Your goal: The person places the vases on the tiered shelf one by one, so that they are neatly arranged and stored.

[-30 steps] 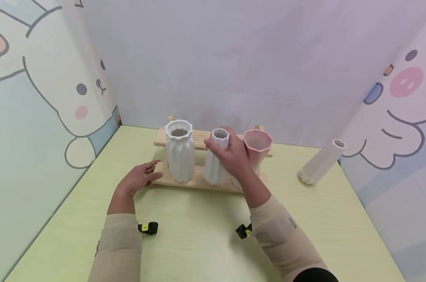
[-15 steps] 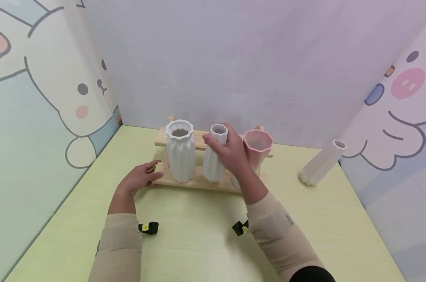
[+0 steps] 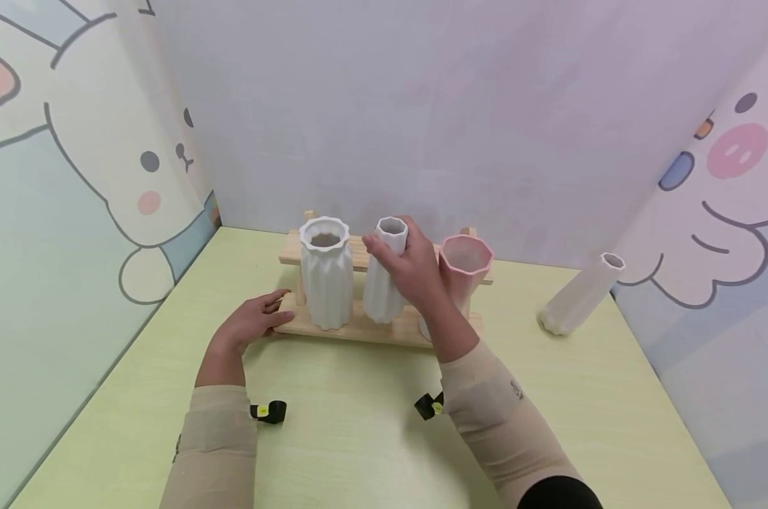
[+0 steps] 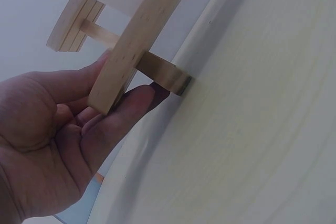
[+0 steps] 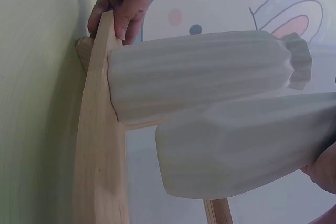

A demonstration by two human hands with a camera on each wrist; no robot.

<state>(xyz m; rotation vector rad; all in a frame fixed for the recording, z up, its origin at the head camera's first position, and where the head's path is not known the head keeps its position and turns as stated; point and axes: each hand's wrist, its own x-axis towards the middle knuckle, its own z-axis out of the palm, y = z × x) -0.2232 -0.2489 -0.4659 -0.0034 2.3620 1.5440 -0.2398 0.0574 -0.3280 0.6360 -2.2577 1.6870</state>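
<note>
A two-tier wooden rack (image 3: 358,329) stands at the back of the green table. On it are a wide white ribbed vase (image 3: 325,279), a slim white vase (image 3: 379,283) and a pink vase (image 3: 465,261). My right hand (image 3: 409,265) grips the slim white vase near its neck. In the right wrist view the slim vase (image 5: 236,150) has its base a little off the rack board (image 5: 100,145), beside the wide vase (image 5: 205,77). My left hand (image 3: 256,319) pinches the left end of the lower shelf (image 4: 134,45), thumb on one side and fingers (image 4: 115,116) on the other.
Another slim white vase (image 3: 581,293) lies tilted on the table at the far right, near the wall. Cartoon-printed walls close in the table on the left, back and right. The table's front half (image 3: 358,438) holds only my forearms.
My right hand has carried the slim white vase slightly up, back and to the left over the rack. The left hand and the other vases have not moved.
</note>
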